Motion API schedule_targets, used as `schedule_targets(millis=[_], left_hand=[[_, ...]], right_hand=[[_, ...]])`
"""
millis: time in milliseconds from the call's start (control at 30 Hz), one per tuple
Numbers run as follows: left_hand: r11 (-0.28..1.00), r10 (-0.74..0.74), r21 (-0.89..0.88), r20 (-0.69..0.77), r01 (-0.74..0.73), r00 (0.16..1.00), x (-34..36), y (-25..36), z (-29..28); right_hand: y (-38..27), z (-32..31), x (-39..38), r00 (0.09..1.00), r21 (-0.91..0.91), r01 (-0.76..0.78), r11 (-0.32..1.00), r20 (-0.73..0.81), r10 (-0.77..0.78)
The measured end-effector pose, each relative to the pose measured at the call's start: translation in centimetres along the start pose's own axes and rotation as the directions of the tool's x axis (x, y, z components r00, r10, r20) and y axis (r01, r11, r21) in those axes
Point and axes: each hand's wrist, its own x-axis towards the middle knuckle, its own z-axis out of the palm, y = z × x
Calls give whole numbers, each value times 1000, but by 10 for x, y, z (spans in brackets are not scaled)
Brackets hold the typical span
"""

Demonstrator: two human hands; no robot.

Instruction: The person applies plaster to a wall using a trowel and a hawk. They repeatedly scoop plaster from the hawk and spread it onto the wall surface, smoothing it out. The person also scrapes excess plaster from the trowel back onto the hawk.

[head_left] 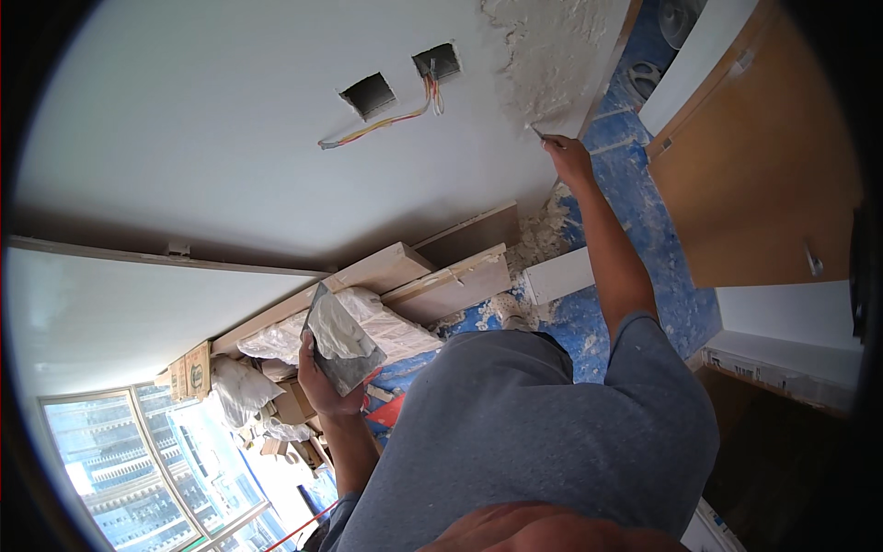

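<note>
My right hand (567, 156) grips a small putty knife (538, 130), its blade at a rough plastered strip (543, 55) near the right edge of the white wall (202, 129). Left of that strip are two square cutouts (366, 94), with red, yellow and white wires (395, 119) hanging from one. My left hand (326, 386) holds a flat grey metal board (354, 368) carrying a mound of white plaster (338, 329).
Boards (446, 290) and plastic-wrapped bundles (235, 391) line the wall's base. Blue floor covering (625, 221) is spattered with plaster. An orange-brown door (754, 184) stands at the right, and a window (110, 469) is at the lower left.
</note>
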Motion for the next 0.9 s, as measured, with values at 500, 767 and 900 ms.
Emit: schedule_targets(millis=[500, 767, 900], left_hand=[[1000, -3, -9, -34, 2, 999, -2, -2, 1], [1000, 2, 10, -32, -2, 999, -3, -1, -4], [1000, -7, 11, -27, 7, 1000, -4, -1, 1]], right_hand=[[-1, -6, 4, 999, 3, 23, 1000, 27, -23], [4, -3, -1, 995, -11, 43, 999, 93, -42], [4, -9, -1, 989, -31, 32, 999, 146, -27]])
